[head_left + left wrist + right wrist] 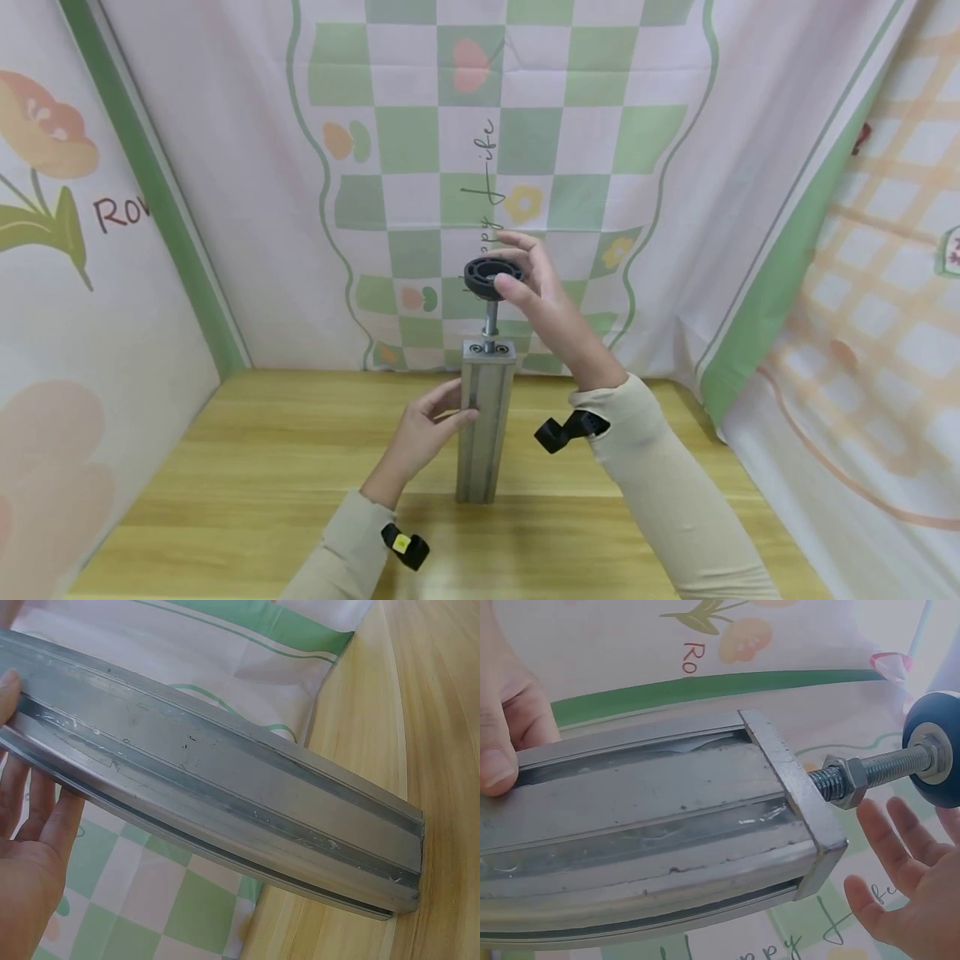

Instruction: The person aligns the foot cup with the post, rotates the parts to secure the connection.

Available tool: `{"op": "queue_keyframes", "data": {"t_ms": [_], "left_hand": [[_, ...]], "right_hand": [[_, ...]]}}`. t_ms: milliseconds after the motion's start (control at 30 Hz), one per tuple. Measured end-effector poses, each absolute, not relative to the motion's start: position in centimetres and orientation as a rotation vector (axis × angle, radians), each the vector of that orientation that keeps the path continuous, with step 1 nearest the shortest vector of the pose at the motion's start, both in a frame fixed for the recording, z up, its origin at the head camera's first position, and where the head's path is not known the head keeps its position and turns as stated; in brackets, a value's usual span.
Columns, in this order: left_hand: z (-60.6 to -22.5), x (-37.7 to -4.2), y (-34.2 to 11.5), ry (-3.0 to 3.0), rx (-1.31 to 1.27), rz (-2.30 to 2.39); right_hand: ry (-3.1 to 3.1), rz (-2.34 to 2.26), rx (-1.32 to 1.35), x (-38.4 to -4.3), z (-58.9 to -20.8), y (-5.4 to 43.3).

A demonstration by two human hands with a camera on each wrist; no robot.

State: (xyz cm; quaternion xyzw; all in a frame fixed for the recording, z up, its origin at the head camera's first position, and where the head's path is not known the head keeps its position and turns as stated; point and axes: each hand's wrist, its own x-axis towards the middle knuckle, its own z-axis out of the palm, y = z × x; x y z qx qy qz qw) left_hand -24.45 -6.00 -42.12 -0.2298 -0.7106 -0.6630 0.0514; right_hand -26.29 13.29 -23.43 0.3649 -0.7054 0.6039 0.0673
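A silver aluminium profile (486,433) stands upright on the wooden table, with an end plate (489,350) bolted on top. A levelling foot with a black round base (472,282) rises from this plate on a threaded rod (892,766), which carries a hex nut (847,780). My left hand (422,429) grips the profile from the left, thumb across its front and fingers behind. At the right of the black base, my right hand (546,296) has its thumb over the near rim and its loosely extended fingers near the far side.
The wooden table (285,467) ends at a hanging cloth (412,133) with green checks just behind the profile. Printed cloths also hang at the left (150,350) and right (847,400). A black wrist camera (570,429) sits on the right sleeve.
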Motion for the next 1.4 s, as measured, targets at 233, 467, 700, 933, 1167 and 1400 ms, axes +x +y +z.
{"op": "queue_keyframes", "data": {"t_ms": [233, 467, 700, 933, 1167, 1400], "left_hand": [[-42.11, -24.37, -6.03, -2.157, -0.694, -1.999], [-42.11, -24.34, -6.01, -2.157, -0.707, -2.007], [-42.09, -24.38, -5.96, -2.148, -0.717, -2.019], [-42.2, -24.48, -5.96, -2.154, -0.71, -2.023], [-42.33, -24.5, -5.95, -2.157, -0.71, -2.029], [-42.34, -24.46, -5.95, -2.157, -0.7, -2.026]], "right_hand": [[-2.207, 1.738, 1.188, -26.47, -23.47, 13.72], [-2.14, 1.856, 1.271, -26.83, -23.68, 13.65], [-2.105, 1.918, 1.299, -26.99, -23.74, 13.62], [-2.107, 1.873, 1.299, -26.94, -23.72, 13.69], [-2.155, 1.783, 1.246, -26.7, -23.75, 13.93], [-2.153, 1.837, 1.162, -26.41, -23.76, 13.84]]}}
